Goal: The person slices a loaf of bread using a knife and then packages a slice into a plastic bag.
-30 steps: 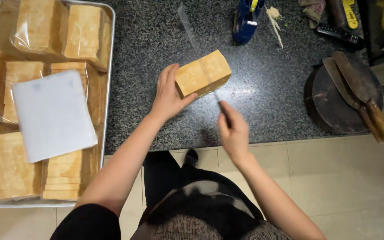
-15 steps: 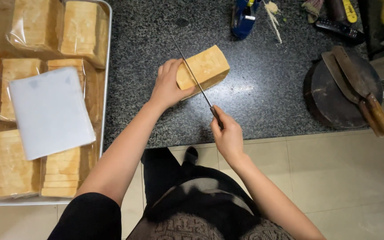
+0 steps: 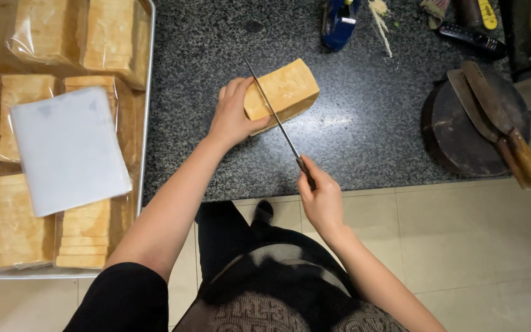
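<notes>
On the speckled dark granite tabletop, the left hand cups the tan rectangular bread loaf; the right hand grips tight a long thin-bladed knife lying across the loaf.

Bright overhead light glares off the granite counter; edges sharp.

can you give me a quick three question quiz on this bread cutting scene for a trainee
1. True or false: the right hand holds the long knife.
2. The left hand rests on: A) the bread loaf B) the round chopping block C) the white sheet
3. Where are the bagged loaves?

Key: 1 true; 2 A; 3 on the metal tray left of the counter.
</notes>
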